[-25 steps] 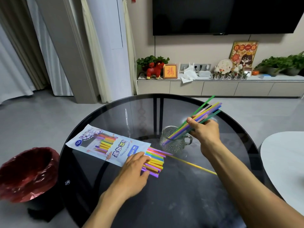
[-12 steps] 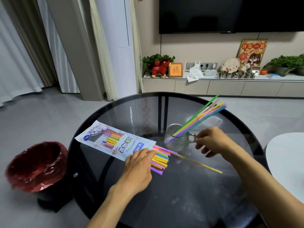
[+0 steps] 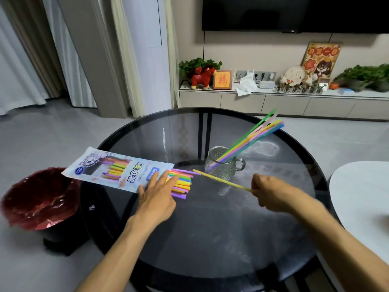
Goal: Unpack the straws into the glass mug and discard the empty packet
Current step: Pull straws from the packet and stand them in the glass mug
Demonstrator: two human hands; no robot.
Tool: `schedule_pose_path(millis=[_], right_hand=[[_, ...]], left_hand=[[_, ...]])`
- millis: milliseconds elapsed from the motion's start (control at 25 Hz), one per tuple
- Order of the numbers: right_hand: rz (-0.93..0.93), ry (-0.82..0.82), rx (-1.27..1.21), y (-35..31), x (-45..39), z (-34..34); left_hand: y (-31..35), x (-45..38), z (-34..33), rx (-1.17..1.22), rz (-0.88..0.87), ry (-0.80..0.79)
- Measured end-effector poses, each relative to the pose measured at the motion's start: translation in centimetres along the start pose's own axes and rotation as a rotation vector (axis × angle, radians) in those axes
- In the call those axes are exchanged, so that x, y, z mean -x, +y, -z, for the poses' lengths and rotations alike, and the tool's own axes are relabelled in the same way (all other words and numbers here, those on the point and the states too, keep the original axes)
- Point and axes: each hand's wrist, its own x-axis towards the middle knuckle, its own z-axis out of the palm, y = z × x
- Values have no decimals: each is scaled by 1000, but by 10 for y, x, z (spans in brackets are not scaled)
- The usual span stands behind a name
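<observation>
A white straw packet [image 3: 117, 168] lies on the round glass table [image 3: 210, 239], its open end to the right with several coloured straws [image 3: 181, 182] sticking out. My left hand [image 3: 156, 194] rests flat, fingers spread, on that open end. A textured glass mug [image 3: 223, 163] stands just right of the packet and holds a bundle of straws [image 3: 252, 138] leaning to the upper right. A single yellow straw [image 3: 221, 180] lies in front of the mug. My right hand [image 3: 271, 192] is closed on its right end.
A bin lined with a red bag [image 3: 40, 199] stands on the floor left of the table. A white table [image 3: 362, 203] edges in at the right. A low cabinet [image 3: 284, 102] with ornaments and plants runs along the far wall.
My right hand let go of the straw bundle, now resting in the mug, and came down toward me to close on the loose yellow straw. My left hand stayed on the packet.
</observation>
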Motion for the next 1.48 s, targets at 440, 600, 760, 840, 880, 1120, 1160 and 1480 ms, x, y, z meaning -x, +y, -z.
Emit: schedule_pose_path(millis=[440, 600, 760, 840, 880, 1120, 1160, 1480], right_hand=[[273, 420, -143, -55, -15, -49], [174, 220, -146, -67, -24, -59], [170, 63, -122, -76, -31, -56], [144, 91, -62, -77, -31, -55], [136, 144, 4, -77, -29, -51], [180, 198, 223, -71, -18, -37], [174, 157, 195, -70, -19, -38], [128, 71, 228, -51, -13, -6]], left_hand=[[27, 35, -7, -38, -301, -104], [22, 35, -16, -90, -334, -14], [18, 30, -28, -128, -344, 85], [19, 28, -29, -139, -346, 126], [20, 27, -28, -128, -352, 122], [21, 26, -29, -107, -377, 102], [20, 26, -29, -110, -378, 104], [19, 22, -31, -164, -302, 135]])
